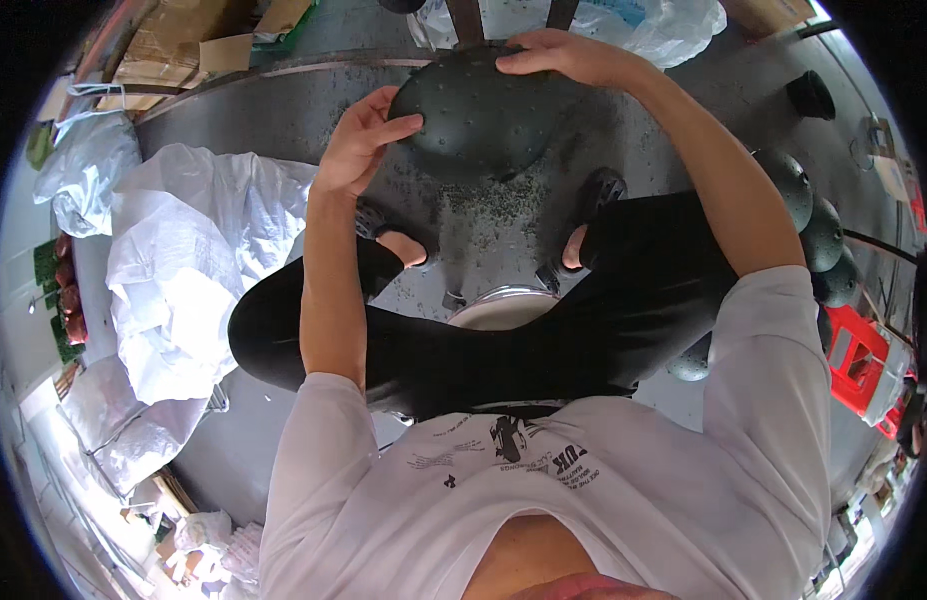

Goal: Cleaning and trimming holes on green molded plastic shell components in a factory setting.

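A dark grey dome-shaped piece with small studs (478, 115) sits in front of me, above my knees. My left hand (358, 140) grips its left edge, fingers curled onto the surface. My right hand (563, 55) lies on its top right rim, fingers bent over the edge. I am seated, with black trousers and dark sandals (598, 190) below the dome.
Several more dark domes (818, 235) are stacked at the right, one more (811, 95) farther back. White plastic sacks (183, 260) lie at the left. A red crate (858, 360) stands at the right. Cardboard boxes (173, 45) are at the top left. A round white rim (503, 305) shows between my legs.
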`<state>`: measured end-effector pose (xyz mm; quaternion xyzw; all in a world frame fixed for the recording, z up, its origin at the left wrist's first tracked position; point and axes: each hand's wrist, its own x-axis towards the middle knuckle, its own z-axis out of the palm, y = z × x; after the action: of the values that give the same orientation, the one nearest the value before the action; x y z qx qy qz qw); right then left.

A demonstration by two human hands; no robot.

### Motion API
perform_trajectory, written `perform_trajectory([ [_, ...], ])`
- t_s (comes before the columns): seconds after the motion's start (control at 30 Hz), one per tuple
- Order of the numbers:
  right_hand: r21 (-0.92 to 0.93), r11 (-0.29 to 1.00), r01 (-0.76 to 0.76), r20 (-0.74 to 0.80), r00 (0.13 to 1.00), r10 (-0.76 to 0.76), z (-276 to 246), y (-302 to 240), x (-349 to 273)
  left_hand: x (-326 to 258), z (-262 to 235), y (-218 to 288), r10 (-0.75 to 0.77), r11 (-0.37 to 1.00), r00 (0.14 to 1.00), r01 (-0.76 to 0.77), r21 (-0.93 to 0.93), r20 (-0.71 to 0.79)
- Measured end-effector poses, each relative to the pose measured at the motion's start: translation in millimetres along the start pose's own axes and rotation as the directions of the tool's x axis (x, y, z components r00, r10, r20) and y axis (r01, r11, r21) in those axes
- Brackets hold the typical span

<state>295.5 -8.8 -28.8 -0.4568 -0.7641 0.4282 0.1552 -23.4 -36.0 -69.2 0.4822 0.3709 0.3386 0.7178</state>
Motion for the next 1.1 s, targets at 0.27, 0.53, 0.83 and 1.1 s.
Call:
perform_trajectory([
  [0.27, 0.261, 0.946, -0.191, 0.064, 0.982, 0.18, -8.1, 18.9, -3.1, 4.1, -10.0, -12.7, -0.025, 0.995, 0.999, 0.027, -0.093, 0.023],
  [0.53, 0.374, 0.894, -0.247, 0.232, 0.958, 0.167, -12.3, 43.1, 13.9, 8.3, -13.1, -23.9, -0.056, 0.993, 0.997, 0.05, -0.111, -0.049],
  [0.83, 0.394, 0.91, -0.131, 0.172, 0.983, 0.067, -10.0, 32.3, 5.9, 8.2, -26.5, -42.9, -0.073, 0.986, 0.984, 0.047, -0.158, -0.165],
  [1.1, 0.532, 0.825, -0.191, 0.174, 0.978, 0.114, -18.5, 74.1, -13.7, 13.6, 21.3, -51.7, -0.001, 0.993, 0.979, -0.023, -0.114, -0.204],
])
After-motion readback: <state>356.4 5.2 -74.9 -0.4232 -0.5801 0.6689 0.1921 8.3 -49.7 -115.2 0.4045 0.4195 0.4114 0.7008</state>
